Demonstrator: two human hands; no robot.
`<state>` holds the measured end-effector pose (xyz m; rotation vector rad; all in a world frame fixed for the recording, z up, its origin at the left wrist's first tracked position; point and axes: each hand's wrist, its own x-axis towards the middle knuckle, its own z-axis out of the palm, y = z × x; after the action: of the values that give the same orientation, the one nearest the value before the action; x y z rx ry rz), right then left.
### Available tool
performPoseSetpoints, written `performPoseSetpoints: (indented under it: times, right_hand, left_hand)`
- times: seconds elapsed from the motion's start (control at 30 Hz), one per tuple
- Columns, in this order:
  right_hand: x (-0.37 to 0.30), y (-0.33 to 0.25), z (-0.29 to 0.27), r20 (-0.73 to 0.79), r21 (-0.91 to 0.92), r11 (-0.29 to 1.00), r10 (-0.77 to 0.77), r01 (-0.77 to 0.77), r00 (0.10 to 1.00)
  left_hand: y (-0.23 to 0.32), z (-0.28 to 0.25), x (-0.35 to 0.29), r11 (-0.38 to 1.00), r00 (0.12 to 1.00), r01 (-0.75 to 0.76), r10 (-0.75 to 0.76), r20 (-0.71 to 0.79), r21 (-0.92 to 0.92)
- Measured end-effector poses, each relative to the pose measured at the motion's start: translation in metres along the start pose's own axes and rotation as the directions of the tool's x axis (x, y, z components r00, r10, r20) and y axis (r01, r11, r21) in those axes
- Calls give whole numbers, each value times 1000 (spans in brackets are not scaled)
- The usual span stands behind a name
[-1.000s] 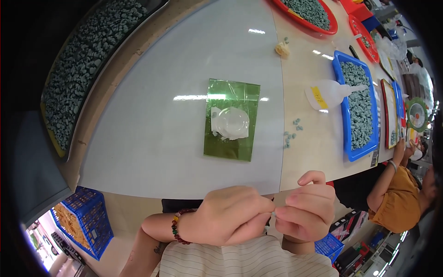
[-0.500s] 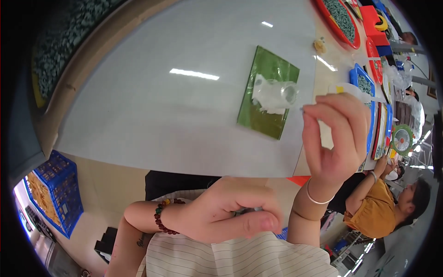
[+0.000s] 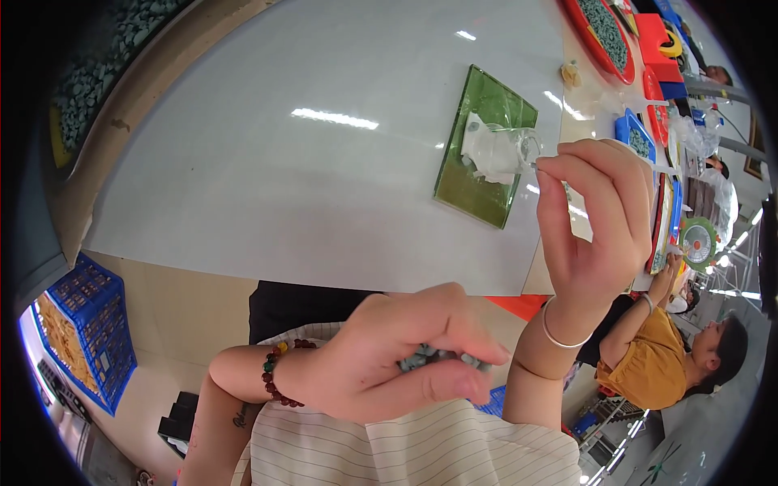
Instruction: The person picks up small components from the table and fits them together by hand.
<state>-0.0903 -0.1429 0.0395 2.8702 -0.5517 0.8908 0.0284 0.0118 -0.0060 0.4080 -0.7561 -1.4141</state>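
My left hand (image 3: 397,356), in front of my body, is curled around several small grey-green stone chips (image 3: 429,355), which show between thumb and fingers. Raised over the table's right part, my right hand (image 3: 604,206) pinches thumb and forefinger on a tiny dark chip (image 3: 534,165), mostly covered by the fingertips. Just left of those fingertips is a small clear plastic cup (image 3: 528,146). The cup lies over a crumpled white piece (image 3: 489,154) on a glossy green rectangular slab (image 3: 474,196). Whether the chip touches the cup's rim, I cannot tell.
The pale tabletop (image 3: 284,186) carries a red tray (image 3: 585,36) and a blue tray (image 3: 628,121) of chips. A bin of chips (image 3: 113,81) stands far left, a blue crate (image 3: 97,340) below it. A co-worker in orange (image 3: 644,364) sits at right.
My right hand has risen slightly, and its pinched fingertips are now nearer the cup. My left hand has loosened a little, showing more chips. The view has shifted slightly.
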Motion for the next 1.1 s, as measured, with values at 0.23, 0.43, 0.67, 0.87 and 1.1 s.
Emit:
performPoseSetpoints:
  times: [0.23,0.43,0.67,0.87,1.1]
  right_hand:
    - [-40,-52,-26,34,901,321,618,-291,786]
    - [-64,-77,-30,111,863,356,558,-358,822]
    - [-79,-69,-33,32,861,403,567,-311,823]
    - [-89,-47,-37,-61,809,566,349,-159,935]
    - [-99,-45,-42,-129,721,682,311,-126,942]
  left_hand:
    - [10,-6,-2,944,999,-27,41,-33,329]
    - [-11,-3,9,850,946,-324,304,115,415]
    - [-13,10,16,782,953,-301,231,195,546]
    - [-20,17,17,796,963,-257,167,210,549]
    - [-29,21,19,800,968,-250,193,160,545]
